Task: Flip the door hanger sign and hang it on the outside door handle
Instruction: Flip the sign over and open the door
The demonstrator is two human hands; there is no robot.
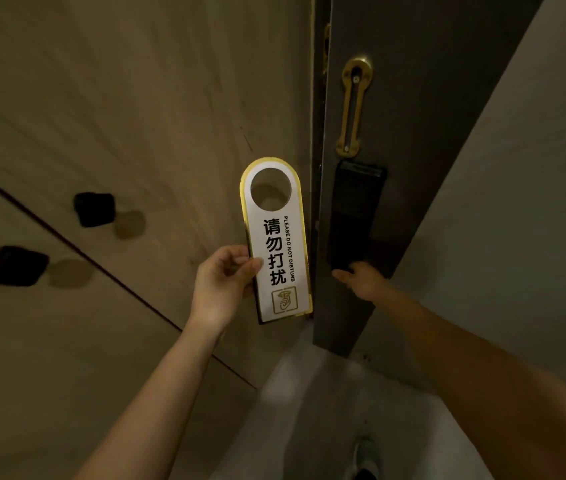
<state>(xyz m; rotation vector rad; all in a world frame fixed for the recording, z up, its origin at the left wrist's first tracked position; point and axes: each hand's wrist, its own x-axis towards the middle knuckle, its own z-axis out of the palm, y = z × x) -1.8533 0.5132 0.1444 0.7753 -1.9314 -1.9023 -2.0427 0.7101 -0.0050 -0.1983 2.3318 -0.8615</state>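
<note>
A white door hanger sign (276, 244) with a gold rim, a round hole at its top and the words "PLEASE DO NOT DISTURB" stands upright in front of the wooden wall. My left hand (221, 287) grips its lower left edge, thumb on the printed face. My right hand (361, 280) reaches to the dark door (413, 98) and rests at the lower end of the black lock plate (356, 213), fingers curled around something hidden there; the handle itself is not visible.
A brass swing-bar door guard (352, 105) is fixed to the door above the lock plate. Two black square knobs (94, 209) (18, 266) stick out of the wood-panel wall on the left. Pale floor (326, 427) lies below, with a shoe tip (364, 457).
</note>
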